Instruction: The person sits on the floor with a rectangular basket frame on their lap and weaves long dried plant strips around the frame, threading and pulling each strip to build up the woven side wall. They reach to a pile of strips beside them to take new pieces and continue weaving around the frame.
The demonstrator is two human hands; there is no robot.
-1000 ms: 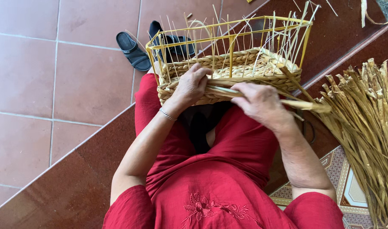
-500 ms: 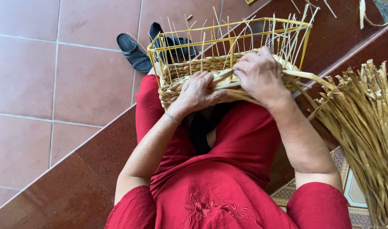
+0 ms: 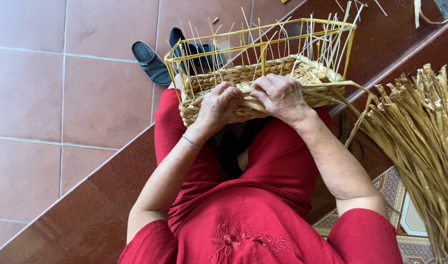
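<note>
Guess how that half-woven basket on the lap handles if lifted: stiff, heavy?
The half-woven basket probably lifts rigidly: a yellow wire frame carries it. Likely light, since the upper walls are open. Loose thin stakes would likely flex or snag.

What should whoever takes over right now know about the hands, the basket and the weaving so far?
Left hand: fingers pinching a strand against the basket's near wall.
Right hand: pressing on the same wall beside it.
Basket: rests on the lap, yellow wire frame, thin stakes standing up.
Done: lower rows woven.
Left: upper frame bare.
Dried straw bundle lies at the right; sandals on the floor.
</note>
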